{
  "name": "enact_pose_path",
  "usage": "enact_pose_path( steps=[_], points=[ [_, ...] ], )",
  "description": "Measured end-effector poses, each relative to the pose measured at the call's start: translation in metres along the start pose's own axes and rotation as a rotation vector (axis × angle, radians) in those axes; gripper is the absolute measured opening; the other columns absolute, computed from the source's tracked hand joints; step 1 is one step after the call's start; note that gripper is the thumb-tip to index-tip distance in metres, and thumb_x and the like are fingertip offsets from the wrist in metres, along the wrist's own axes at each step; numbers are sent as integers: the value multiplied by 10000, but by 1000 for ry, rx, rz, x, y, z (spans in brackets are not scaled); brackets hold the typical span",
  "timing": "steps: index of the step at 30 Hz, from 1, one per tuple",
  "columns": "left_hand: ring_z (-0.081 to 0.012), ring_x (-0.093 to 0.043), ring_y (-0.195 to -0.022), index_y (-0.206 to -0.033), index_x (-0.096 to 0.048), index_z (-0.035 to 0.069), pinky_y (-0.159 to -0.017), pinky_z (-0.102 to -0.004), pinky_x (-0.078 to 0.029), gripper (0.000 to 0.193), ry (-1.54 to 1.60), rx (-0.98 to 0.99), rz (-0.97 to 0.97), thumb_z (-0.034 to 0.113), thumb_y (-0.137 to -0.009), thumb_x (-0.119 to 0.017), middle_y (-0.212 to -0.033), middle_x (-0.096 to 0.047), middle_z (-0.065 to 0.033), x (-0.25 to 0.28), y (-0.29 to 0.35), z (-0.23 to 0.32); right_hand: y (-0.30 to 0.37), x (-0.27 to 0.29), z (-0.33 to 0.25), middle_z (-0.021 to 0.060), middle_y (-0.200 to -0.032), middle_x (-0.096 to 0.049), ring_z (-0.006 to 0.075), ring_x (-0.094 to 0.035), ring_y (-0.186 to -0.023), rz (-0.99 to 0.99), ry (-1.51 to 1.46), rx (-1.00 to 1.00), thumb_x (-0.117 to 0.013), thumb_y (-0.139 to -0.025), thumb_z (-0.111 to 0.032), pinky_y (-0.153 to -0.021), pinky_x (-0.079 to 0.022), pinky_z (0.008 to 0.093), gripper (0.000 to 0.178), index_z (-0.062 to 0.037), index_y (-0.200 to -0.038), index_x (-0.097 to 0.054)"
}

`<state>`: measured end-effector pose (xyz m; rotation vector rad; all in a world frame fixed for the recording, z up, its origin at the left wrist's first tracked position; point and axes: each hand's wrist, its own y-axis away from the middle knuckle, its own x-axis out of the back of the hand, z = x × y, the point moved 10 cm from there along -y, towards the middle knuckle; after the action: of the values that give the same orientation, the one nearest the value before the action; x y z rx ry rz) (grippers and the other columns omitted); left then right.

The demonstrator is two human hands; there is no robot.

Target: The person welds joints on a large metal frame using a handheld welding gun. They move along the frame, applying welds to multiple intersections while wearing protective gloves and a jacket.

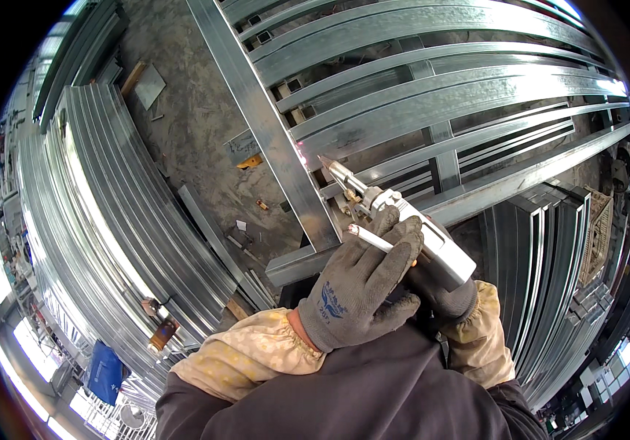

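Observation:
My right hand (451, 299), in a dark grey glove, is wrapped round the underside of a silver handheld welding gun (443, 257); the body of the gun hides most of its fingers. The gun's copper-coloured tip points up and left toward a galvanized steel tube (271, 132). Small pink-red light spots show on that tube's right edge, apart from the tip. My left hand (352, 297), also gloved, lies across the near side of the gun. Between its fingers is a white cigarette (370, 238) with a darkened end.
Long galvanized bars (418, 95) form a frame at the far right. Stacked steel profiles (110, 198) line the left, and more tubes (535, 249) are piled at right. A yellow-orange tool (250, 161) and scraps lie on the concrete floor (190, 95).

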<state>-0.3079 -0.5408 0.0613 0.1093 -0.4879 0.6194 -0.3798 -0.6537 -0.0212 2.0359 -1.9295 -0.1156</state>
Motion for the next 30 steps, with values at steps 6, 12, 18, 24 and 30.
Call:
enact_pose_path(
  steps=[6,12,18,24,30],
  points=[
    [-470,-405,-1425,-1519,-348,-57,-1177,-534,-325,907,19,-55,45,194,-774,-801,-1491,-483,-261,3,0,3,2,4,-3,203,-1476,-502,324,-515,-1359,1,-64,50,-723,-887,-16,-1122,-422,403,597,7,-1443,-508],
    [-483,-394,-1421,-1555,-289,-11,-1144,-568,-352,903,-42,-51,74,246,-828,-759,-1540,-429,-236,4,2,-6,-17,2,-27,208,-1471,-504,328,-519,-1352,18,71,148,-715,-878,1,-1118,-426,397,601,5,-1443,-509],
    [-478,-367,-1448,-1528,-329,-62,-1178,-526,-326,912,-56,-36,143,133,-757,-776,-1527,-439,-264,16,-5,-12,-37,-1,-42,228,-1467,-482,361,-513,-1343,15,189,237,-709,-829,23,-1101,-442,394,630,3,-1429,-516],
    [-459,-388,-1427,-1547,-302,-22,-1159,-552,-336,909,-77,-5,122,260,-814,-759,-1540,-417,-240,17,-7,-20,-45,-6,-27,210,-1487,-463,322,-498,-1357,1,-62,140,-696,-869,-9,-1115,-422,384,601,1,-1439,-507],
    [-472,-447,-1379,-1535,-282,-75,-1126,-504,-392,942,-147,-9,127,192,-788,-789,-1500,-455,-265,29,-14,-21,-59,-9,-32,191,-1494,-459,291,-485,-1368,-4,-10,161,-687,-897,-21,-1122,-412,374,593,2,-1455,-486]
  ],
)
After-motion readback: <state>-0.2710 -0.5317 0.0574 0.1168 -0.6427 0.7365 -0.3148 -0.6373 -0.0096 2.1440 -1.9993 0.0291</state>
